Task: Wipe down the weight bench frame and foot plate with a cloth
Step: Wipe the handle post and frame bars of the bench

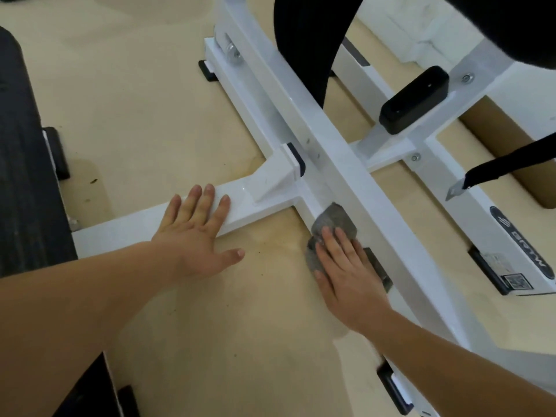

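The white weight bench frame [355, 173] lies low on the floor, with a long bar running from upper left to lower right and a cross bar branching to the left. A grey cloth [331, 221] sits against the lower side of the long bar. My right hand [349, 272] presses flat on the cloth with straight fingers. My left hand [195, 227] rests flat on the left cross bar, fingers spread.
A black pad [413, 99] is bolted to the frame at the right, and a black strap [511, 164] hangs nearby. Dark padded equipment [27, 176] stands at the left edge. The floor is beige [135, 100]. Black end caps [391, 389] close the bar ends.
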A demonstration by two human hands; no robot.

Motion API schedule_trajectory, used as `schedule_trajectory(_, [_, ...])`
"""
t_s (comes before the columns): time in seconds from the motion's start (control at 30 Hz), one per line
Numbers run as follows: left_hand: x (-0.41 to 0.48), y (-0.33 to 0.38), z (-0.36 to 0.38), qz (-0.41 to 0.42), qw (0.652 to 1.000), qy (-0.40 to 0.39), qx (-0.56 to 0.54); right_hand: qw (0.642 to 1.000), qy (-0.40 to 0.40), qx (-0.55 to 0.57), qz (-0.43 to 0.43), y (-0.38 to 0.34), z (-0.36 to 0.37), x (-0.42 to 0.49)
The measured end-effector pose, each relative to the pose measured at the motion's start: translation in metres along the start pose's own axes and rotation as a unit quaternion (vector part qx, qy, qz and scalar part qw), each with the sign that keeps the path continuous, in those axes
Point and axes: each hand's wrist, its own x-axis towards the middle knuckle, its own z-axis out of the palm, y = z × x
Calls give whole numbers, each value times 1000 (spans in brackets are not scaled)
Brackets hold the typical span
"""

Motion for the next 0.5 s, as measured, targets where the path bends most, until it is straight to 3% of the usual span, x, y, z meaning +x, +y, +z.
schedule_trajectory(0.2, [2, -3, 1, 3, 1000, 4, -6, 994, -15, -32, -100, 7, -11, 66])
schedule_trajectory(0.5, [6, -8, 2, 10, 1000, -2, -18, 998, -32, 9, -60, 4, -20, 11])
